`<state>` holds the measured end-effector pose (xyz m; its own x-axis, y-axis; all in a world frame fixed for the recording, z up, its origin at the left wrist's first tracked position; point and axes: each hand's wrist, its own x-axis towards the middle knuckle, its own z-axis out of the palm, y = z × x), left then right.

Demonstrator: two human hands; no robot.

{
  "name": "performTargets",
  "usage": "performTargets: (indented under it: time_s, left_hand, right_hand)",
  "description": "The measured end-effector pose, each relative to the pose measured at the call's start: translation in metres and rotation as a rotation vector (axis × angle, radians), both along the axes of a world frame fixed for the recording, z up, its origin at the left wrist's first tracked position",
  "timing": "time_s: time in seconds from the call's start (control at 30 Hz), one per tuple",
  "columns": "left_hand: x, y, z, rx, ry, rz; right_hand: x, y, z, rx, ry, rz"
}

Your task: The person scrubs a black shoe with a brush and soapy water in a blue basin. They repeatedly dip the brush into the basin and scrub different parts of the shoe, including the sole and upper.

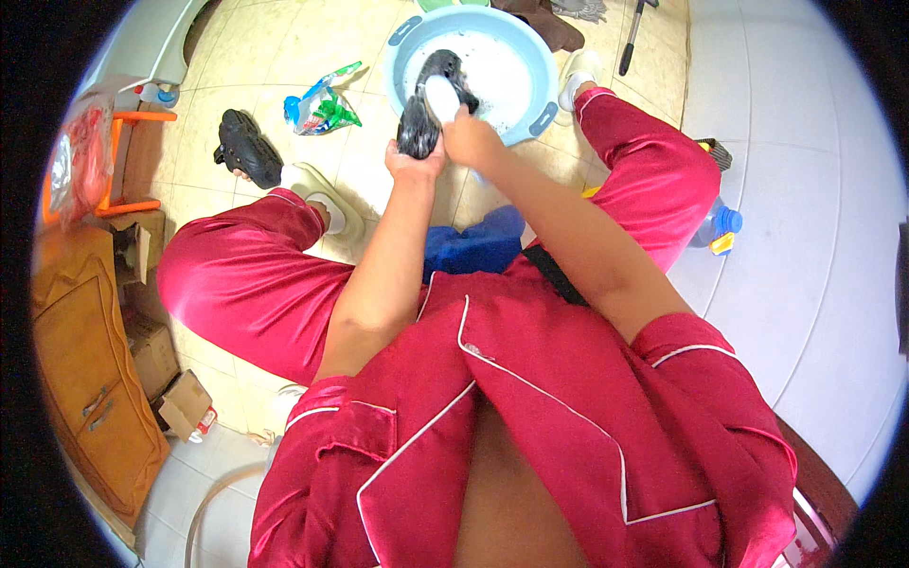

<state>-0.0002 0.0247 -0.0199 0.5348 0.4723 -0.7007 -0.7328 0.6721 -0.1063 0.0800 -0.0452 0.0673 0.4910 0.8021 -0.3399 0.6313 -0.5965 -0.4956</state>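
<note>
A wet black clog (419, 131) is held at its near end by my left hand (415, 163), and its perforated far part lies over the basin. My right hand (472, 138) is closed around a white brush (443, 98), which is laid against the clog's side. Below them stands a light blue plastic basin (548, 78) of whitish, sudsy water. Dark bits float near the clog. My right fingers hide the brush's handle end, and its bristles cannot be seen. Another black clog (248, 149) rests on the tiled floor to the left.
A crumpled blue and green plastic bag (323, 106) lies left of the basin. An orange stool frame (128, 206), cardboard boxes (153, 348) and a wooden cabinet door (96, 376) line the left side. A blue-capped plastic bottle (721, 224) is beside my right knee, near the white wall (788, 177).
</note>
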Motion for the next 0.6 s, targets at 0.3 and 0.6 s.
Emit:
performTargets:
  time_s: [0.3,0.6]
  left_hand:
    - [-0.008,-0.002,0.001,0.055,0.074,-0.067]
    - [-0.02,-0.017,0.034,-0.076,0.223,-0.085]
  right_hand:
    - [-0.041,-0.023,0.016,-0.095,0.086,-0.021]
    - [0.087,0.069,-0.038,-0.157,-0.146,-0.045]
